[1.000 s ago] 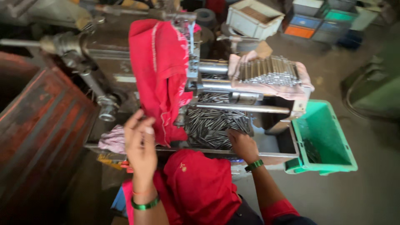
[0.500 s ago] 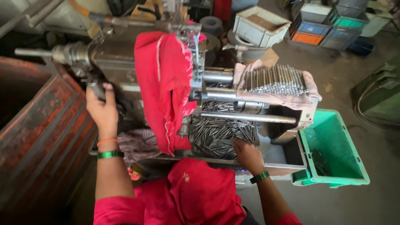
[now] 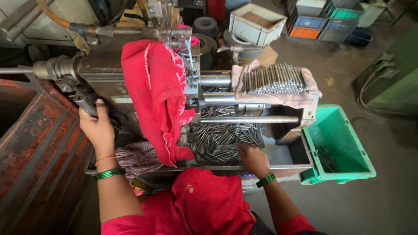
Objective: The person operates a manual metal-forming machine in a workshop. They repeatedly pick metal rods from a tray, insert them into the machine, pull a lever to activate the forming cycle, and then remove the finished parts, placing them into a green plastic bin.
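My left hand (image 3: 96, 128) grips the dark lever handle (image 3: 85, 103) at the left side of a grey metal machine (image 3: 109, 61). My right hand (image 3: 251, 157) rests, fingers curled, in a heap of thin dark metal rods (image 3: 220, 137) lying in the machine's tray (image 3: 287, 159); whether it holds any rod is hidden. A red cloth (image 3: 156, 95) hangs over the machine's middle. A row of shiny finished rods (image 3: 274, 79) lies on a pink cloth (image 3: 300, 99) on top at the right.
A green plastic crate (image 3: 344, 172) with a few rods stands on the floor at the right. A rusty red metal bin (image 3: 35, 148) is on the left. Grey, orange and green crates (image 3: 324, 19) sit at the back. A striped rag (image 3: 137, 156) lies beside the tray.
My left hand rose from near my chest to the machine's left side and closed on the lever. The right hand stayed in the rod pile.
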A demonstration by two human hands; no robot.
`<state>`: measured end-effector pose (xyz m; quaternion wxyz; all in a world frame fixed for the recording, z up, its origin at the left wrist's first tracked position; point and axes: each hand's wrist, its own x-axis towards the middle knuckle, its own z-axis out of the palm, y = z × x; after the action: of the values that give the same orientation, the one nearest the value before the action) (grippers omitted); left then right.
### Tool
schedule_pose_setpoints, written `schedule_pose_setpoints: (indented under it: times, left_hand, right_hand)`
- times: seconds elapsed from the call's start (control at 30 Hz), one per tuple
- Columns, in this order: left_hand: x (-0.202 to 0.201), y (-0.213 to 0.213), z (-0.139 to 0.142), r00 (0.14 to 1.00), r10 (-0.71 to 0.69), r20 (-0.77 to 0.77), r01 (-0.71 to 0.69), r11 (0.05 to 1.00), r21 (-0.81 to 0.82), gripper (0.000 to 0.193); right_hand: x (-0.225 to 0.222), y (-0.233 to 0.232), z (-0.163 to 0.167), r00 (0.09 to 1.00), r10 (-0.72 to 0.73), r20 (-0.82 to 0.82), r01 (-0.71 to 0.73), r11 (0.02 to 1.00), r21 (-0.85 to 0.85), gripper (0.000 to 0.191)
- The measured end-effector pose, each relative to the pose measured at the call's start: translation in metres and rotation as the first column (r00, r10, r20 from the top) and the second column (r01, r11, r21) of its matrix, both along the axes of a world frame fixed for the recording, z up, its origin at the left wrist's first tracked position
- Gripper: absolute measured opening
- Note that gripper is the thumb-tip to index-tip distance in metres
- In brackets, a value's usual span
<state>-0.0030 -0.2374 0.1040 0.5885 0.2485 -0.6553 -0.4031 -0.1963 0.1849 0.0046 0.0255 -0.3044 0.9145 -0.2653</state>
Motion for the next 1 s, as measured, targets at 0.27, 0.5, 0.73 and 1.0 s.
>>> schedule_pose_setpoints:
  times: [0.27,0.5,0.73,1.0]
  left_hand:
    - [0.000,0.002,-0.002,0.996,0.073,0.041,-0.070,0.995,-0.071,0.022]
    - [0.000,0.006,0.001,0.996,0.081,0.029,-0.077,0.991,-0.113,0.022]
    - [-0.001,0.007,0.002,0.994,0.099,0.042,-0.094,0.990,-0.107,0.022]
    - [-0.001,0.007,0.001,0.991,0.117,0.059,-0.112,0.990,-0.088,0.024]
  right_hand:
    - [-0.001,0.001,0.000,0.999,0.038,-0.024,-0.037,0.999,0.017,0.029]
    - [0.000,0.001,0.001,0.999,0.038,-0.027,-0.038,0.999,-0.008,0.029]
    - [0.000,0.003,0.003,0.999,0.044,-0.018,-0.044,0.999,0.000,0.030]
    - [0.004,0.003,0.010,0.999,0.045,0.010,-0.045,0.999,0.019,0.029]
